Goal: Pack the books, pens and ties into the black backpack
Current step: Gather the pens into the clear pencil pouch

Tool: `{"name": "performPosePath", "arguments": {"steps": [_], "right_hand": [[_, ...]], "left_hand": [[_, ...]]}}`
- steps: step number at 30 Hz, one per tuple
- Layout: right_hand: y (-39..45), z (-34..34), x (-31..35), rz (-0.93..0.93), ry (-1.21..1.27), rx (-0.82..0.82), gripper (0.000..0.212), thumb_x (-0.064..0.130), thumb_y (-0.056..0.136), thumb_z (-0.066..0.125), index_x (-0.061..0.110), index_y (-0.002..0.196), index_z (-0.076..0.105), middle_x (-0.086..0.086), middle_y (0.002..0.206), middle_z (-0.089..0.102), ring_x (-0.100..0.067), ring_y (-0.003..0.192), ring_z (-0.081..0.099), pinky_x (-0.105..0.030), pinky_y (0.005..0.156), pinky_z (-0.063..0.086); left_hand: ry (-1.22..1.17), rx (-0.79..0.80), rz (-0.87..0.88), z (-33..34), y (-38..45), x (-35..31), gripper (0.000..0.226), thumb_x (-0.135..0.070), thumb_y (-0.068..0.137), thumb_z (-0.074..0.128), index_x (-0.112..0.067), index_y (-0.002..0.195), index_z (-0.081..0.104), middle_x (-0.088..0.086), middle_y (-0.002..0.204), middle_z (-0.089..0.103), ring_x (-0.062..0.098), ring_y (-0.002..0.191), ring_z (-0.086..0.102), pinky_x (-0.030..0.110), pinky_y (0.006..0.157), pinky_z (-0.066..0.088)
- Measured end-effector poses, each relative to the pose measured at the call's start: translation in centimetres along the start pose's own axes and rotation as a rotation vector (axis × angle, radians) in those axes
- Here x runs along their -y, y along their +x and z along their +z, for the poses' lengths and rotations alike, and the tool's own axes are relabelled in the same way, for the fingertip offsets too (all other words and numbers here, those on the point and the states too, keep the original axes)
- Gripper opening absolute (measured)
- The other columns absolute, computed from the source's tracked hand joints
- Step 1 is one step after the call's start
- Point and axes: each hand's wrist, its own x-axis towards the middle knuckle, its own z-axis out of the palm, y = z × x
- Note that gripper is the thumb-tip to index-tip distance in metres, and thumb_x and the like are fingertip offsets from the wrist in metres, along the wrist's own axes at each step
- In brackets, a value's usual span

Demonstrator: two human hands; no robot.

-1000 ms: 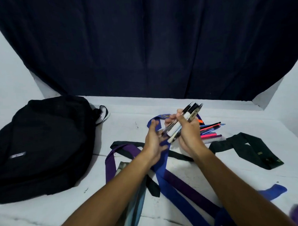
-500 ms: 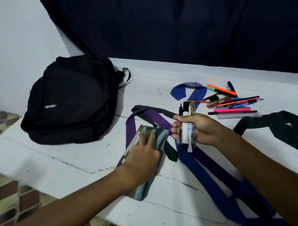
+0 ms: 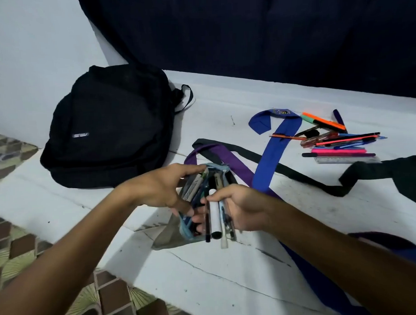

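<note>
Currently, right hand (image 3: 241,208) is pinching a slippery bundle of pens (image 3: 215,218); left hand (image 3: 161,189) is gripping the soft pouch (image 3: 196,200) open.

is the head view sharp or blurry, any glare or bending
Head view: dim, even light, no glare; the hands and the pens they hold are motion-smeared, the backpack and loose pens sharper; wide-angle lens bows the table edges.

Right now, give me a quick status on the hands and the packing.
Left hand holds pencil pouch open; right hand feeds in bundle of pens. Black backpack lies shut. Loose pens, ties unpacked.
</note>
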Motion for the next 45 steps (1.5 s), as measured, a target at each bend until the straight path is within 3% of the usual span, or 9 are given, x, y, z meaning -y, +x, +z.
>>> {"name": "performPosePath", "arguments": {"steps": [3,6,13,19,25,30,34,39,45], "right_hand": [[1.6,1.0,0.5,-0.038,0.065,-0.048,0.027,0.011,0.097,0.039,0.0,0.108,0.061,-0.016,0.088,0.07,-0.029,0.078,0.069,-0.041,0.074,0.057],[2.7,1.4,0.9,-0.086,0.178,-0.15,0.033,0.01,0.095,0.042,-0.004,0.122,0.053,-0.02,0.103,0.064,-0.034,0.096,0.063,-0.047,0.088,0.05],[3.3,2.3,1.7,-0.158,0.122,-0.298,0.024,-0.01,0.091,0.027,-0.007,0.096,0.05,-0.022,0.093,0.055,-0.037,0.104,0.05,-0.046,0.103,0.036],[2.4,1.4,2.2,-0.179,-0.19,-0.336,0.016,-0.007,0.092,0.037,0.0,0.089,0.051,-0.025,0.099,0.049,-0.041,0.104,0.06,-0.041,0.086,0.052],[-2.2,-1.8,3.2,-0.087,-0.671,-0.329,0.023,0.01,0.095,0.053,-0.007,0.106,0.062,-0.021,0.097,0.071,-0.03,0.081,0.071,-0.036,0.07,0.059],[-7.0,-6.1,4.2,-0.171,-0.627,-0.478,0.024,0.011,0.099,0.046,0.002,0.112,0.064,-0.019,0.1,0.072,-0.033,0.081,0.071,-0.033,0.064,0.056],[-10.1,-10.4,4.4,-0.306,-0.599,-0.662,0.022,0.007,0.098,0.046,0.006,0.107,0.066,-0.017,0.095,0.073,-0.032,0.078,0.071,-0.031,0.06,0.055],[-12.9,-17.4,4.8,-0.434,-0.813,-0.987,0.029,-0.008,0.092,0.043,0.008,0.083,0.065,-0.015,0.081,0.067,-0.017,0.059,0.066,-0.024,0.049,0.048],[-13.0,-26.4,6.8,-0.436,-1.496,-1.195,0.022,0.008,0.091,0.05,0.008,0.094,0.072,-0.009,0.099,0.07,-0.025,0.093,0.062,-0.033,0.083,0.049]], "left_hand": [[-0.065,0.03,-0.001,-0.4,-0.2,0.5,0.105,-0.001,0.061,0.09,-0.03,0.147,0.037,-0.016,0.132,0.058,-0.004,0.123,0.052,0.03,0.097,0.052],[-0.111,0.039,0.008,-0.8,-0.4,0.9,0.11,0.001,0.06,0.09,-0.027,0.15,0.034,-0.015,0.132,0.059,0.001,0.125,0.052,0.034,0.093,0.055],[-0.12,0.053,0.019,-2.1,-0.5,0.9,0.102,0.004,0.06,0.088,-0.034,0.142,0.041,-0.015,0.13,0.058,0.006,0.122,0.054,0.047,0.085,0.058],[0.036,0.117,0.002,-2.7,0.2,0.6,0.107,-0.009,0.059,0.093,-0.025,0.149,0.036,-0.016,0.139,0.051,0.006,0.129,0.048,0.032,0.101,0.05],[0.525,0.151,0.097,-1.6,1.2,-1.8,0.091,-0.032,0.065,0.089,-0.027,0.142,0.041,-0.003,0.146,0.04,0.019,0.13,0.045,0.034,0.103,0.044],[0.738,0.194,0.211,0.0,2.8,-4.9,0.056,-0.053,0.072,0.077,-0.028,0.119,0.061,-0.002,0.151,0.034,0.019,0.13,0.044,0.036,0.101,0.044],[0.69,0.214,0.373,1.5,5.3,-8.4,0.036,-0.045,0.085,0.068,-0.026,0.115,0.065,-0.011,0.119,0.059,0.006,0.111,0.052,0.03,0.092,0.045],[0.637,0.107,0.36,4.4,11.9,-12.6,0.026,-0.038,0.091,0.061,-0.024,0.112,0.064,-0.008,0.108,0.06,0.012,0.101,0.053,0.032,0.089,0.045],[0.522,-0.205,0.199,10.5,24.2,-15.1,0.016,-0.026,0.088,0.059,-0.019,0.101,0.065,0.003,0.104,0.066,0.026,0.1,0.062,0.033,0.078,0.049]]}}
